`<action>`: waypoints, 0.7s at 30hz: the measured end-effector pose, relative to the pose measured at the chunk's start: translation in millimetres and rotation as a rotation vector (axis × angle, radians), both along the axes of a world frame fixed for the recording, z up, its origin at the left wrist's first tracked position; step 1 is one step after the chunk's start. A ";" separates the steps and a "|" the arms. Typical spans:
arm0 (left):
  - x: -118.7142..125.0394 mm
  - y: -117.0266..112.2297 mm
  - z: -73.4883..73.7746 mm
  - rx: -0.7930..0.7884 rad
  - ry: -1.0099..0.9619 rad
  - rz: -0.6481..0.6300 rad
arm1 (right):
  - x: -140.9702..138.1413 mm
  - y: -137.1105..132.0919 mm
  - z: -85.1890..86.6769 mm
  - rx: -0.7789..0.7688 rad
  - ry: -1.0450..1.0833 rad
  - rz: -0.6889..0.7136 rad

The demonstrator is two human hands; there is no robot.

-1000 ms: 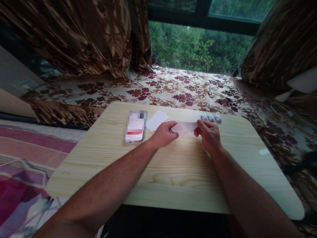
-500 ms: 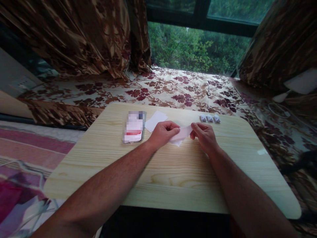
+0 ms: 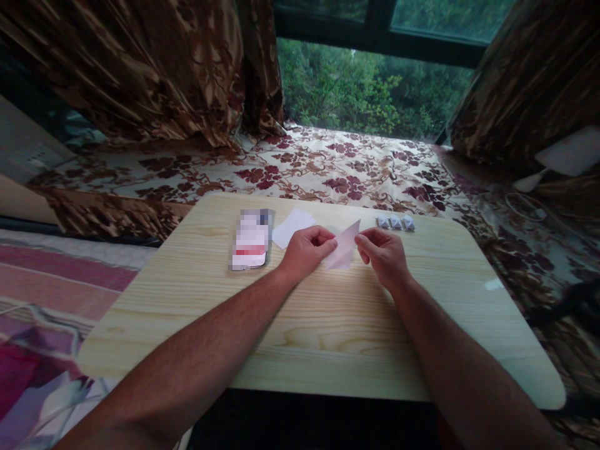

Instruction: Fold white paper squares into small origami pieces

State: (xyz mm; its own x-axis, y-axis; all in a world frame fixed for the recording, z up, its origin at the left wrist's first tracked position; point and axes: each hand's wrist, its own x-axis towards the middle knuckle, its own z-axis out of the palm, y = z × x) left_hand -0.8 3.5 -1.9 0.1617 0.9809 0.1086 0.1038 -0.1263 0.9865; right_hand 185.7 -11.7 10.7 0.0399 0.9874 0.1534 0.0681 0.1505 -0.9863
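Note:
Between finger and thumb, my left hand (image 3: 310, 249) pinches a folded white sheet of paper (image 3: 343, 249), which tilts above the table with one corner pointing up. My right hand (image 3: 382, 251) is closed, its fingertips touching the sheet's right edge. Behind my left hand lie loose white paper pieces (image 3: 293, 226), partly covered by that hand. Beyond my right hand, three small folded paper shapes (image 3: 396, 222) sit in a row.
A phone (image 3: 250, 240), its screen blurred out, lies left of the paper pieces on the light wooden table (image 3: 328, 344). Behind the table is a flower-patterned ledge cover (image 3: 347, 169) below a window. A striped bed cover (image 3: 94, 269) is at the left.
The sheet has turned in my hands; its right corner now points up rather than stretching flat across to my right fingers. The phone, loose papers and folded shapes have stayed in place.

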 end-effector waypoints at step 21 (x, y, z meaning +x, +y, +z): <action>8.0 -11.5 12.0 0.028 -0.038 -0.006 | -4.2 -10.2 8.9 -0.019 0.052 0.156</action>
